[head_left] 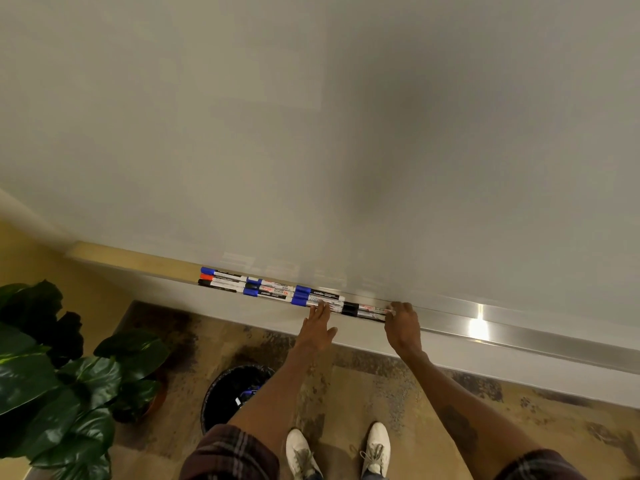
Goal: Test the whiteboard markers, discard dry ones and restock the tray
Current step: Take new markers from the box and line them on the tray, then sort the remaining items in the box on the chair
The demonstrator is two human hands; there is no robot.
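Support: metal tray (519, 336) along the whiteboard's lower edge.
Contents: capped markers (277, 291) lying lengthwise in rows; caps blue, red, black.

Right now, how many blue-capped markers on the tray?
5 blue caps visible on the metal whiteboard tray: far left back, middle back, middle front, right back, right front by the left hand. Others may be hidden where the markers are stacked.
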